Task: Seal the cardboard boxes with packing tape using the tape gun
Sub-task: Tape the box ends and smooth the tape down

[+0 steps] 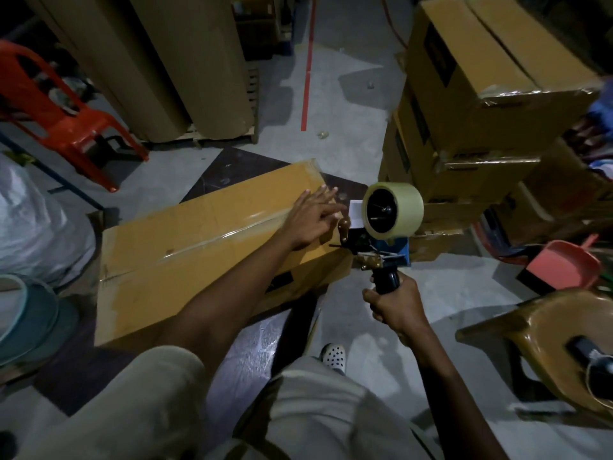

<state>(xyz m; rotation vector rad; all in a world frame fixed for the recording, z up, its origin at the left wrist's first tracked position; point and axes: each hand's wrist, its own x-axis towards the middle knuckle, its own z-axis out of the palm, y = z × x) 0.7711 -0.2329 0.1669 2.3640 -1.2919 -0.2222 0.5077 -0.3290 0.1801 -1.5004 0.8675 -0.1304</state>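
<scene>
My left hand (311, 220) lies flat, fingers spread, on the right end of the long cardboard box (185, 260) on the floor. My right hand (394, 310) grips the tape gun (381, 247) just beyond it. A glossy tape strip (215, 235) covers the top seam, so I judge smoothing its end comes next.

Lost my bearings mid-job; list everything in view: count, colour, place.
long brown cardboard box: one, floor centre, seam taped
blue tape gun with pale tape roll: one, beside that box's end
stacked brown cardboard boxes: at least three, upper right
red plastic chair: one, upper left
pink plastic dustpan: one, right edge
brown plastic stool: one, lower right
left hand: open, fingers on the long box
right hand: grips the tape gun's black handle
</scene>
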